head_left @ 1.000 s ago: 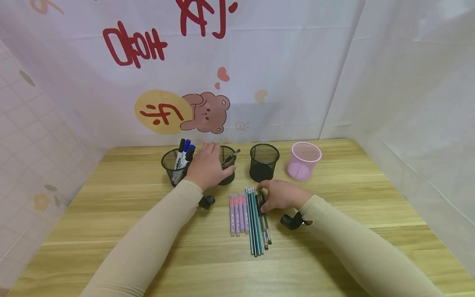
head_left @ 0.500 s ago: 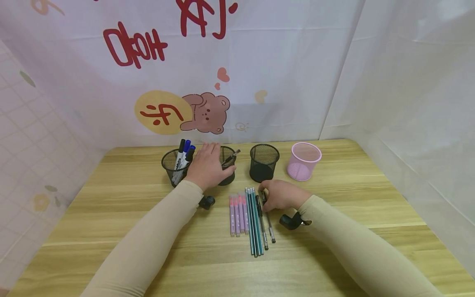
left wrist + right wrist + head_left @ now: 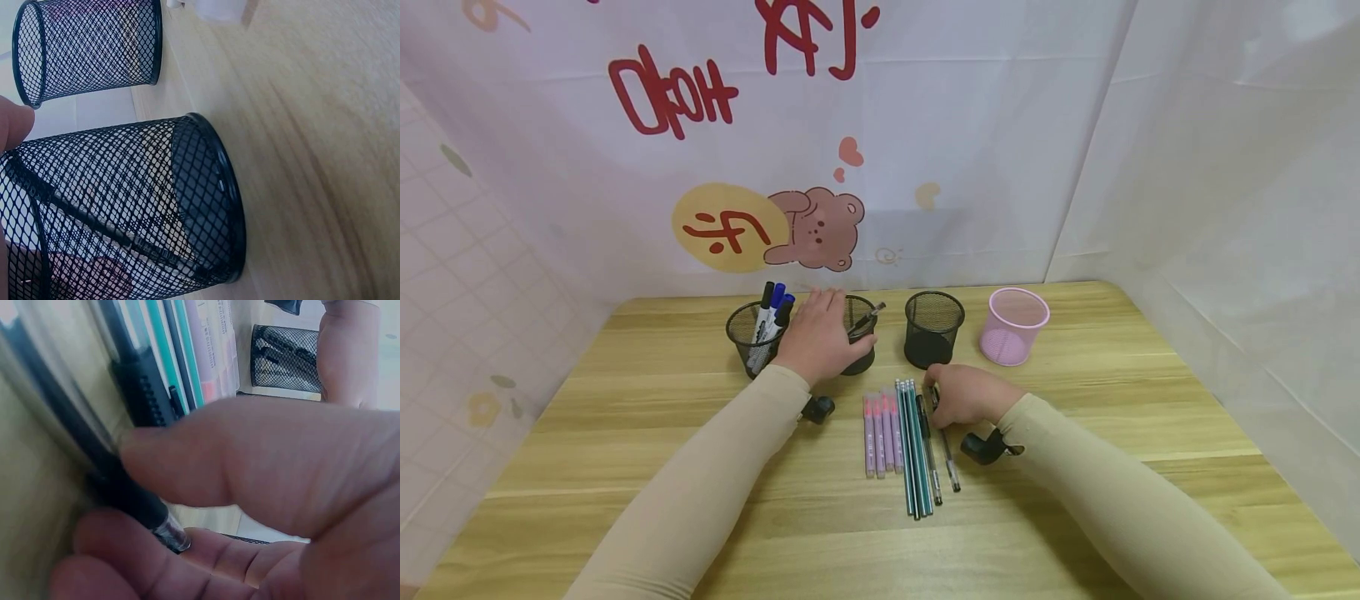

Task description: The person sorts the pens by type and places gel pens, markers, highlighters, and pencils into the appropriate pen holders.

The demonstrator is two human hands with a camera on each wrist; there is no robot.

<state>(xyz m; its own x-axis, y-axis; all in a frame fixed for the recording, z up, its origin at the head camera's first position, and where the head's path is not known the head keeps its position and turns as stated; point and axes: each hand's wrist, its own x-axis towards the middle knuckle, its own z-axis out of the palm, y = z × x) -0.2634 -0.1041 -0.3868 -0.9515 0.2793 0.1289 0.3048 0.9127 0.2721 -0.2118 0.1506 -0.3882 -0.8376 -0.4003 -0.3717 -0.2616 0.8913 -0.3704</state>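
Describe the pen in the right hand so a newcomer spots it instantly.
On the wooden table, look in front of the mesh cups for a row of writing tools. Go right past the lilac highlighters and teal pencils to two clear-barrelled pens. It's the rightmost pen, slightly apart from its neighbour and the only one in the right hand's grip.

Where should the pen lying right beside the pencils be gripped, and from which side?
Probably best to pinch the pen at its dark far end, coming down from above and its right. It is thin and lies flat; the pencils crowd its left side, while a gap widens on its right toward the other pen, held by the right hand.
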